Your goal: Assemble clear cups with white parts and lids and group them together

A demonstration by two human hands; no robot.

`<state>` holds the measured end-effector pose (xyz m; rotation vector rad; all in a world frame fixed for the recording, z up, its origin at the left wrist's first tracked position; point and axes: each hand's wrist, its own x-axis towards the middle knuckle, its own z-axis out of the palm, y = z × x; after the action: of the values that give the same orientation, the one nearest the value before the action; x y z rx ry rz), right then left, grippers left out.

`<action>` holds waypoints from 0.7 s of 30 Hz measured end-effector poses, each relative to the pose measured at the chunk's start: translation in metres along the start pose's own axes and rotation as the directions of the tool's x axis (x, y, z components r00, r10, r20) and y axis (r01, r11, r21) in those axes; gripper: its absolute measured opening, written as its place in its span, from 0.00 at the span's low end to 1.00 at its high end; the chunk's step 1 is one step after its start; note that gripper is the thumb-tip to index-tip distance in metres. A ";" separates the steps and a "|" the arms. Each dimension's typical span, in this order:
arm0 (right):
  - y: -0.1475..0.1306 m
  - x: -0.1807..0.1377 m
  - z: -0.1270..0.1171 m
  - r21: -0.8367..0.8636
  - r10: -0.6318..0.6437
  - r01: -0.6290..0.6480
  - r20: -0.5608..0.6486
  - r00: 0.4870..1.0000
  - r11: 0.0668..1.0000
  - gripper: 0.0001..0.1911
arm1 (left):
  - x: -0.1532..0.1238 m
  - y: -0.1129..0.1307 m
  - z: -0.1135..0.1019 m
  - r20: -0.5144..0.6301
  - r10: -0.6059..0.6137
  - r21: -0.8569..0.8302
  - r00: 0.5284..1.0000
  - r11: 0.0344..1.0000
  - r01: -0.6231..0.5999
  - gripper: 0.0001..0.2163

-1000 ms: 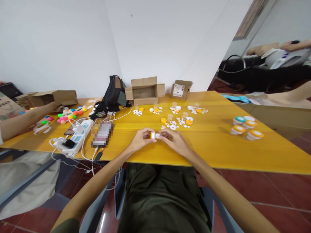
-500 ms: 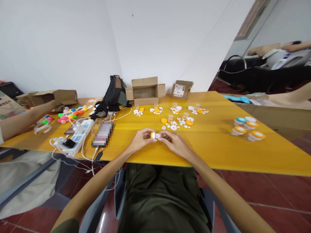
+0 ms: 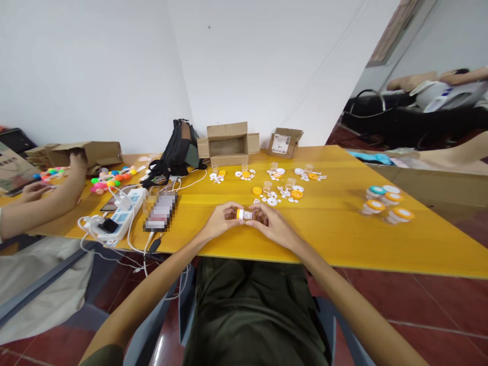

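Note:
A small clear plastic jar (image 3: 247,215) with an orange-and-white lid lies sideways between my hands, just above the front part of the table. White pieces with dark holes show through its wall. My left hand (image 3: 221,221) is closed around the lid end. At the clear end, the fingers and thumb of my right hand (image 3: 273,223) grip the jar. Beyond my hands lie white discs (image 3: 272,201), orange ring lids (image 3: 297,193) and clear cups (image 3: 291,183) in small groups.
Several capped jars (image 3: 399,214) stand at the right. Along the back are an open cardboard box (image 3: 227,144), a smaller box (image 3: 284,143) and a black backpack (image 3: 180,145). A power strip (image 3: 125,213) and phone (image 3: 160,211) lie left. A co-worker's arm (image 3: 64,198) reaches into another box (image 3: 101,152).
My hands stay in place around the jar, with the right fingers shifted slightly. At the left, the co-worker's arm has changed position; one hand is now in the cardboard box, another visible below.

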<state>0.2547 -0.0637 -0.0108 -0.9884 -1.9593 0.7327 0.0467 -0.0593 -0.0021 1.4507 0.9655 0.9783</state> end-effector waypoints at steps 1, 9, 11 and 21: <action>-0.001 0.000 0.000 0.003 -0.004 0.004 0.010 1.000 1.000 0.13 | 0.000 0.000 0.000 0.005 0.002 0.001 1.000 1.000 -0.002 0.23; -0.004 0.001 -0.004 -0.070 -0.013 0.015 0.033 0.999 0.997 0.14 | 0.001 -0.001 0.002 0.030 0.011 -0.016 0.999 1.000 -0.011 0.24; -0.003 0.001 -0.003 -0.058 0.023 -0.022 0.016 1.000 0.998 0.11 | 0.001 -0.002 0.002 0.027 0.013 -0.018 1.000 1.000 -0.013 0.24; -0.006 0.000 -0.005 -0.075 0.014 -0.012 0.031 0.999 0.997 0.12 | 0.000 -0.001 0.004 0.011 0.025 -0.060 1.000 0.998 -0.024 0.24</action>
<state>0.2564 -0.0658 -0.0040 -1.0410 -2.0227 0.6901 0.0505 -0.0602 -0.0032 1.4197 0.9045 1.0079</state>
